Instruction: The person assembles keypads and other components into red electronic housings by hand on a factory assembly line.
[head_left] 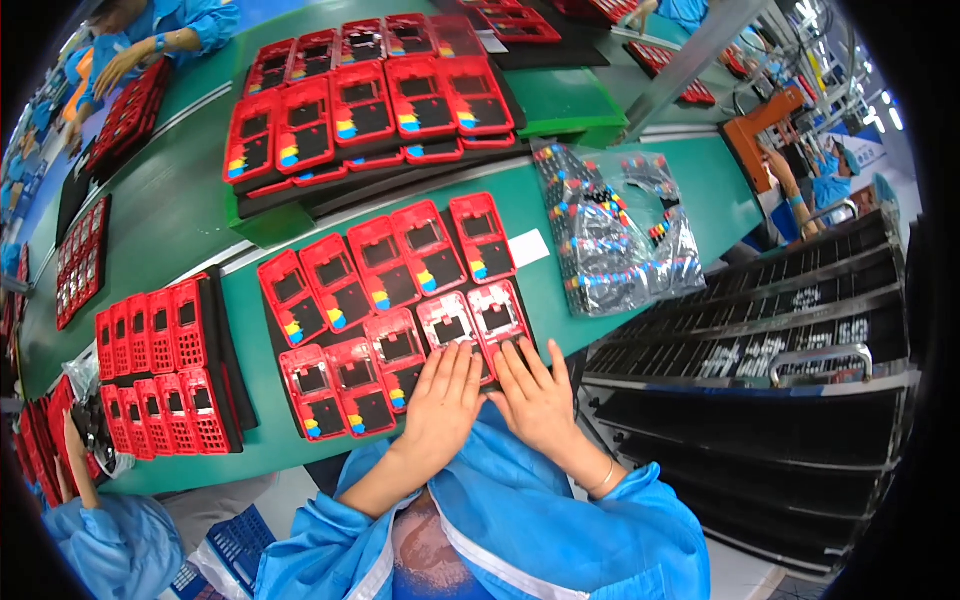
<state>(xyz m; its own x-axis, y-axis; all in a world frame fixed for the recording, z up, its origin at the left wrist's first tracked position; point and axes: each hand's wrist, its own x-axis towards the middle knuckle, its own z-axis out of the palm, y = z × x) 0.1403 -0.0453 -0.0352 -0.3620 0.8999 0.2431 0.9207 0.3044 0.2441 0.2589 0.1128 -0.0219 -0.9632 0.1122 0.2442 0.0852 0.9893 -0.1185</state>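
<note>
Just below dead centre, toward six o'clock, we find both hands, and straight away part of the scene is covered up: the left hand lies over the lower end of one red cover, the right hand over the lower end of the neighbouring cover, so the corners where others show yellow and blue patches are lost to us. Do the fingertips press or merely rest? No telling from here. Both backs face up; the left comes in from seven o'clock, fingers straight and side by side, aimed at one, while the right comes in from five, fingers fanned apart, aimed near eleven. Neither is clamped on anything that shows, and whether the thumbs touch is hard to make out. Those two covers sit at the right end of the near row on a black mat, much of it hidden beneath its two rows. Over at two o'clock, glare and wrinkles on a clear bag blur the small coloured parts inside. At eleven, a stack of red covers buries its own lower layers. Out at eight, a co-worker in blue is cut off by the dark rim, and at four the far side of a black rack fades into it.
</note>
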